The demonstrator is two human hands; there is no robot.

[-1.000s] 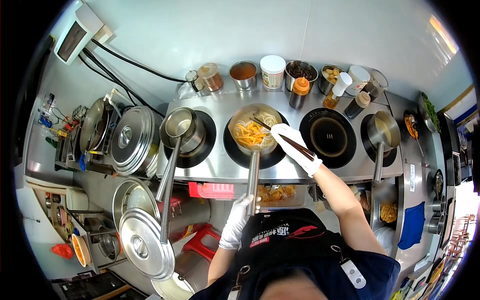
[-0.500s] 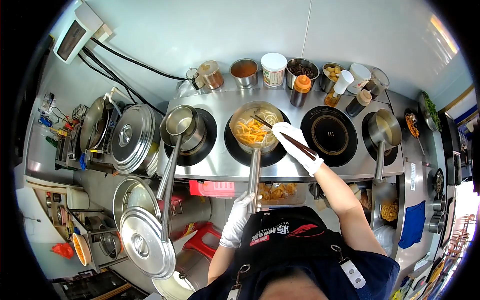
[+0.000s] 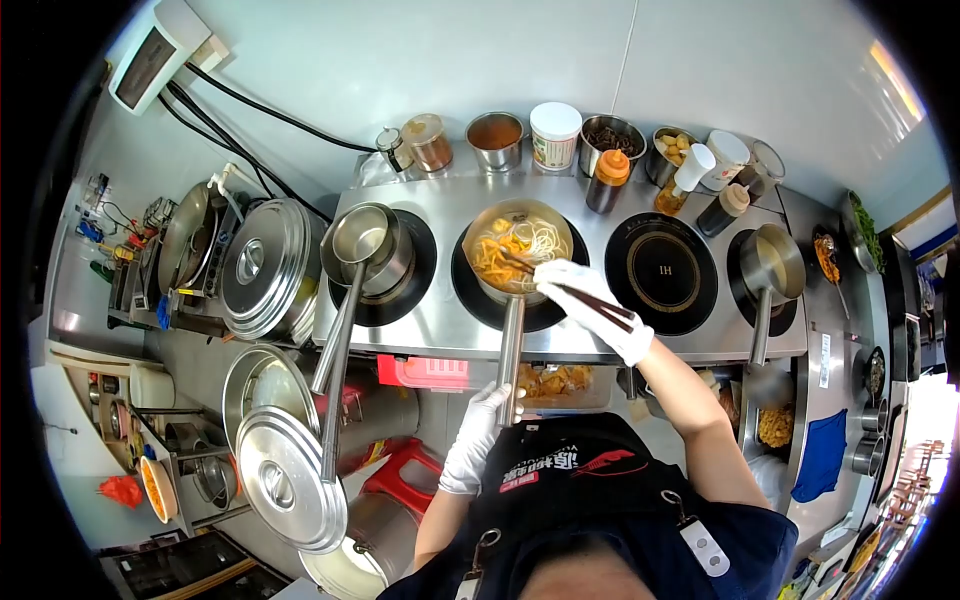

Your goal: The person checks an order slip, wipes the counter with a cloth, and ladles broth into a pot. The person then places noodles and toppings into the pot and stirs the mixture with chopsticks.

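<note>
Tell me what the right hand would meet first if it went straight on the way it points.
The right hand would likely meet the noodles and orange strips in the pot, where its chopsticks reach; its height above them is unclear.

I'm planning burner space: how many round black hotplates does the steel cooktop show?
4, left to right: one hotplate under a long-handled steel pot, one under the steel saucepan of pale noodles, one bare, one under the rightmost steel saucepan. Three are partly covered.
</note>
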